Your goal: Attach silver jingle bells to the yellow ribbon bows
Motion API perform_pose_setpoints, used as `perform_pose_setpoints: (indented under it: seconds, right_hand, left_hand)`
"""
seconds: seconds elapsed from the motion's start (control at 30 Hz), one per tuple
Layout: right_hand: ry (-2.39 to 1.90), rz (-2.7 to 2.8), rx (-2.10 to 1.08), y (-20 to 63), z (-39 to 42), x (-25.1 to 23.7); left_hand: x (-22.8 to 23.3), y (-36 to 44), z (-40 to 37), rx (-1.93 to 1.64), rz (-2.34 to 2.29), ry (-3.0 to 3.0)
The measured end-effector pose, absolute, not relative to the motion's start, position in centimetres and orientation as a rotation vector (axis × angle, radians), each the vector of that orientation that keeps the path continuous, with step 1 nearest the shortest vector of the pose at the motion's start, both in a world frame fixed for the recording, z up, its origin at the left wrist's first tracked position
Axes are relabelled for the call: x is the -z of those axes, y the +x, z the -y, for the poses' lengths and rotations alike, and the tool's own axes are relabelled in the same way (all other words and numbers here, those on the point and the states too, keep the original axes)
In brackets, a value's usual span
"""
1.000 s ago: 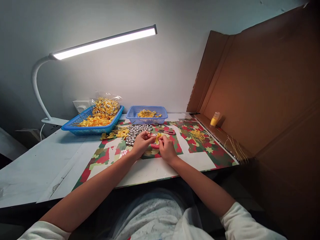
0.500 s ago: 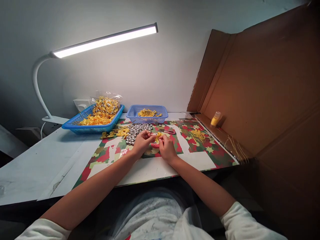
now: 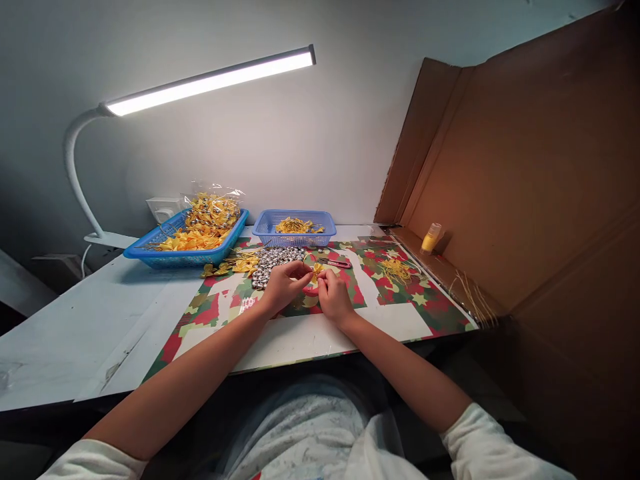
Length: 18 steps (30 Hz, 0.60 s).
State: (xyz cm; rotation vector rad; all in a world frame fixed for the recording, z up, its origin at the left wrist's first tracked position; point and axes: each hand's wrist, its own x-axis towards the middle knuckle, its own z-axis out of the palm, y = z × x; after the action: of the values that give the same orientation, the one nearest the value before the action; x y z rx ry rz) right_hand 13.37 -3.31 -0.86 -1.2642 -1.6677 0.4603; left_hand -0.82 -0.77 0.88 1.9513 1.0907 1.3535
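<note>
A small yellow ribbon bow is pinched between my two hands, low over the middle of the mat. My left hand is closed on its left side, thumb against fingertips. From the right, my right hand grips it with thumb and forefinger. A thin loop, perhaps cord, rises just above the bow. Silver round bells lie heaped beside and behind my left hand. Thread snips with a pinkish handle rest behind my right hand. Something red lies beneath my hands, partly hidden.
A blue basket piled with yellow bows stands back left, and a smaller blue basket at the back centre. Yellow cords lie on the patterned mat. Cardboard walls the right side; a yellow bottle stands there.
My left fingers have shifted slightly left and down, and a thin loop now shows above the bow. The right hand has hardly moved.
</note>
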Motion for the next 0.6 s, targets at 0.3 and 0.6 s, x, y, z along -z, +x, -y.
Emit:
perform_pose_setpoints:
  seconds: [0.3,0.6]
  right_hand:
    - [-1.255,1.656,-0.459,13.30,3.26,1.00]
    - [-1.284,1.640,-0.489,13.24,3.38,0.85]
  left_hand:
    - [-1.06,-0.71,0.85,-1.363,-1.057,1.959]
    - [-0.88,-0.65,0.68,-1.329,-1.065,1.921]
